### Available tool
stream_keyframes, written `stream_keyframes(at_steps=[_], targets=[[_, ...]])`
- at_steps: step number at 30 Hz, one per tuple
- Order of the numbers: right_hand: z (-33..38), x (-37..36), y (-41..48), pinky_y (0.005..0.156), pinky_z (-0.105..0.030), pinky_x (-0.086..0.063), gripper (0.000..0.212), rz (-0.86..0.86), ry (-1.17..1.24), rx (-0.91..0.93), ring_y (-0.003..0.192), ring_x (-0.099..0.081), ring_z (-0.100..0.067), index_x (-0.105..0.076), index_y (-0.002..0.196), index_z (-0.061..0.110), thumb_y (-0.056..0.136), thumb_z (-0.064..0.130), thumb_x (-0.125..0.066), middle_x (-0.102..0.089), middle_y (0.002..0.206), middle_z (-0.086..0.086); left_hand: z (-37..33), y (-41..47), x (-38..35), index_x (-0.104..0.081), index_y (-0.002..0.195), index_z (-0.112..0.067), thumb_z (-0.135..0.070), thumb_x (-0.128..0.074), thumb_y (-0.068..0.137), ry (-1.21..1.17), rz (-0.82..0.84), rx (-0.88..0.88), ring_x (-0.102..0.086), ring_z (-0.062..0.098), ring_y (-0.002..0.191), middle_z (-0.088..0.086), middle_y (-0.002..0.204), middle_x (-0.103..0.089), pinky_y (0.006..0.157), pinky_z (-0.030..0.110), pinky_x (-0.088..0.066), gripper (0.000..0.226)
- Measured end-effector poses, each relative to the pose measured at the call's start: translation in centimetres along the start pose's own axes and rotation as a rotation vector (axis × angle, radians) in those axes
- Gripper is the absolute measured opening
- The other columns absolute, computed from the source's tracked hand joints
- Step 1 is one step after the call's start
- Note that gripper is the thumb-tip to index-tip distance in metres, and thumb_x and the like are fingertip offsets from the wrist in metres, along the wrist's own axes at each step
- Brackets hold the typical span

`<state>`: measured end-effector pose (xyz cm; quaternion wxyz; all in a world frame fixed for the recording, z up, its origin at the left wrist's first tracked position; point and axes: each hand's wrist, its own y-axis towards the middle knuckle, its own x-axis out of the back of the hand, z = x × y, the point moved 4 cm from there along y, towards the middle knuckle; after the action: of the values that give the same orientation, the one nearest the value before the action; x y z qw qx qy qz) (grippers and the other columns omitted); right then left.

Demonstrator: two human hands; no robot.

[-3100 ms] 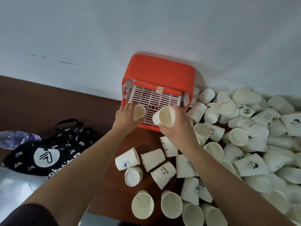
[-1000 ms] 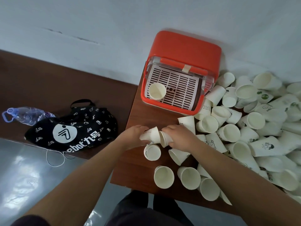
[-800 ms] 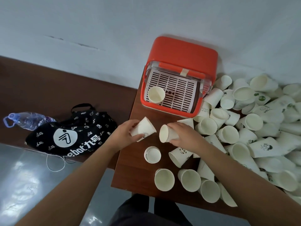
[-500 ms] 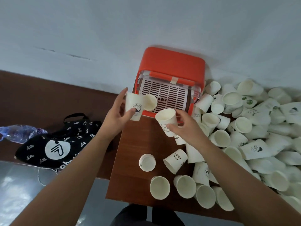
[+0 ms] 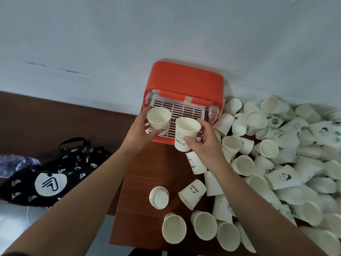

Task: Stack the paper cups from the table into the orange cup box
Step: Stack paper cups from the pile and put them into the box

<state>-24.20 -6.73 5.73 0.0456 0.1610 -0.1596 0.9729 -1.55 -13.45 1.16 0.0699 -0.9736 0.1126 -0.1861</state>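
Left hand (image 5: 140, 129) grasping plain cup (image 5: 159, 120), right hand (image 5: 203, 143) grasping smiley cup (image 5: 186, 133), both upright above orange box (image 5: 184, 85). Advised: lower straight, rims level, nesting squarely.

Dim, flat, even light; soft shadow behind the orange cup box (image 5: 184, 84); wide-angle bending at edges; slight softness throughout.

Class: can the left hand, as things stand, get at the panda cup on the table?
Probably not yet. The left hand is shut on a cup over the orange box; the panda cup lies unobstructed, but the right forearm runs just beside it.
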Motion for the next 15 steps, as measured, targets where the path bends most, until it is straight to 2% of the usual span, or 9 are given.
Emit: stream_keyframes(at_steps=[3, 6, 8, 11, 13, 15], targets=[[-0.2, -0.3, 0.3, 0.092, -0.031, -0.057, 0.067, -0.004, 0.015, 0.007, 0.121, -0.057, -0.006, -0.046, 0.137, 0.035, 0.079, 0.035, -0.078, -0.057, 0.133, 0.012, 0.0, 0.6, -0.1, -0.024, 0.154, -0.041, -0.022, -0.083, 0.082, 0.097, -0.048, -0.031, -0.041, 0.011, 0.141, -0.01, 0.157, -0.037, 0.115, 0.037, -0.039, 0.095], [-0.2, -0.6, 0.6, 0.083, -0.018, -0.056, 0.063, -0.003, 0.024, 0.007, 0.118, -0.058, -0.003, -0.045, 0.138, 0.034, 0.084, 0.027, -0.077, -0.057, 0.132, 0.011, 0.0, 1.0, -0.3, -0.033, 0.152, -0.033, -0.024, -0.081, 0.083, 0.193, -0.059, -0.065, -0.04, 0.007, 0.135, -0.005, 0.15, -0.044, 0.111, 0.034, -0.039, 0.084], [-0.1, -0.8, 0.9, 0.081, -0.018, -0.056, 0.062, -0.003, 0.028, 0.009, 0.117, -0.058, -0.002, -0.046, 0.137, 0.033, 0.084, 0.025, -0.077, -0.057, 0.132, 0.011, 0.6, 0.8, -0.6, -0.035, 0.151, -0.028, -0.026, -0.08, 0.083, 0.251, -0.044, -0.087, -0.04, 0.011, 0.133, -0.001, 0.145, -0.046, 0.107, 0.033, -0.039, 0.082], [0.1, -1.1, 1.4, 0.079, -0.011, -0.051, 0.059, 0.002, 0.013, 0.021, 0.115, -0.058, 0.0, -0.046, 0.134, 0.035, 0.085, 0.025, -0.077, -0.057, 0.129, 0.015, 2.2, 0.5, -0.8, -0.037, 0.153, -0.024, -0.026, -0.078, 0.084, 0.411, -0.014, -0.089, -0.031, 0.023, 0.141, 0.005, 0.149, -0.04, 0.112, 0.05, -0.04, 0.08], [0.2, -1.5, 1.9, 0.084, -0.016, -0.053, 0.059, 0.008, 0.01, 0.026, 0.118, -0.057, -0.003, -0.046, 0.133, 0.037, 0.084, 0.027, -0.077, -0.056, 0.129, 0.016, 2.9, 0.3, -0.9, -0.034, 0.155, -0.025, -0.029, -0.073, 0.087, 0.512, 0.046, -0.069, -0.023, 0.024, 0.146, 0.005, 0.154, -0.034, 0.114, 0.056, -0.037, 0.078], [0.4, -1.9, 2.5, 0.095, -0.029, -0.055, 0.061, 0.01, -0.006, 0.045, 0.122, -0.055, -0.006, -0.046, 0.133, 0.039, 0.081, 0.032, -0.077, -0.056, 0.131, 0.018, 3.1, 0.1, -0.8, -0.031, 0.156, -0.023, -0.031, -0.069, 0.089, 0.529, 0.082, -0.054, -0.02, 0.023, 0.148, 0.004, 0.157, -0.031, 0.117, 0.053, -0.033, 0.077]])
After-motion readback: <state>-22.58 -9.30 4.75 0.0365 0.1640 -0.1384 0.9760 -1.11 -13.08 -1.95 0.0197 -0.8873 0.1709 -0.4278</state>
